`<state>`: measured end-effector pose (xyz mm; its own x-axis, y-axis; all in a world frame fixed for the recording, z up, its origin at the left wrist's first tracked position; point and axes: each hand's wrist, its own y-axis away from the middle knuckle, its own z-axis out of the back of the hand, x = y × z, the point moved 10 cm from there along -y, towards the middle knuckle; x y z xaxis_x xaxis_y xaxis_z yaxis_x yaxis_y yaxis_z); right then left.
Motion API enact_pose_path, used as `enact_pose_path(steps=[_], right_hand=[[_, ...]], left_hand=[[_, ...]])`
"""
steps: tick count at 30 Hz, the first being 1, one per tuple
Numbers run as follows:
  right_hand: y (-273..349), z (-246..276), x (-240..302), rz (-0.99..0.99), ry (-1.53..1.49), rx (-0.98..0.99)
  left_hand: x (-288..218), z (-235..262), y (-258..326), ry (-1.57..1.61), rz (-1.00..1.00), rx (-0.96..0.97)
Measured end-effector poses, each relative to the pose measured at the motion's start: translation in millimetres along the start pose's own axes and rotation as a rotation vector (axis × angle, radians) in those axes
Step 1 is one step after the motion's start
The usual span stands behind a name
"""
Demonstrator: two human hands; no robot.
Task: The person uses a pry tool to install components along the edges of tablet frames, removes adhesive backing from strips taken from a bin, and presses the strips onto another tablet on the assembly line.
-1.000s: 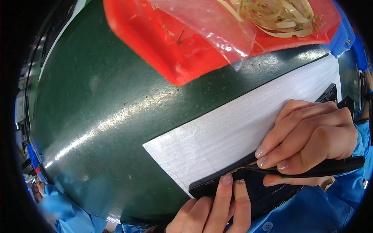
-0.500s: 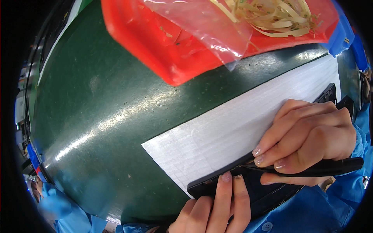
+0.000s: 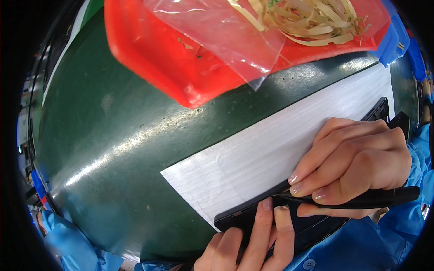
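Note:
My right hand [image 3: 359, 160] grips black tweezers [image 3: 391, 197] between thumb and fingers. Their narrow tips point left, close to the long upper edge of a flat black panel [image 3: 237, 216] that looks like a phone housing. From below, my left hand [image 3: 251, 248] holds the panel's left part, with two fingertips on its face just left of the tweezer tips. One of those fingers has a tan wrap around its end. The tips are too small to tell whether anything is pinched in them. My hands hide much of the panel, which overlaps a white foam-like sheet [image 3: 212, 178].
A red tray [image 3: 190, 92] with a clear plastic bag [image 3: 230, 40] and pale curled strips [image 3: 316, 22] stands beyond the sheet. Another black housing [image 3: 382, 109] lies behind my right hand. Blue plastic [image 3: 393, 43] hangs by the tray. The table [image 3: 104, 122] is green.
The tray appears slightly lower and further left, while the sheet has shifted slightly left. Both hands keep their hold; the wrapped left finger is bent a little more.

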<state>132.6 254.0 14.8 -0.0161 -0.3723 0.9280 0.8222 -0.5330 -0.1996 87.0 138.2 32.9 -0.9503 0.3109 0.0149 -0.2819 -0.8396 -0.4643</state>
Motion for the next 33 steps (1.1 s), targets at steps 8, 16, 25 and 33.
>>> enact_pose_path(steps=[8, 16, 25, 33], right_hand=[[-4.8, 9.7, 3.5, 0.003, 0.0, 0.02], [-2.3, 2.5, -1.8, 0.039, 0.041, 0.022], [-2.7, -5.0, -6.2, -0.019, 0.055, 0.009], [-3.8, -3.6, -14.2, -0.004, 0.033, -0.036]], left_hand=[[-9.3, 4.2, -1.8, -0.138, -0.124, -0.016], [-1.7, -3.3, 1.4, -0.035, -0.004, 0.053], [1.0, -8.6, 10.4, 0.015, -0.046, 0.059], [0.1, -17.0, 10.6, -0.045, -0.041, 0.07]])
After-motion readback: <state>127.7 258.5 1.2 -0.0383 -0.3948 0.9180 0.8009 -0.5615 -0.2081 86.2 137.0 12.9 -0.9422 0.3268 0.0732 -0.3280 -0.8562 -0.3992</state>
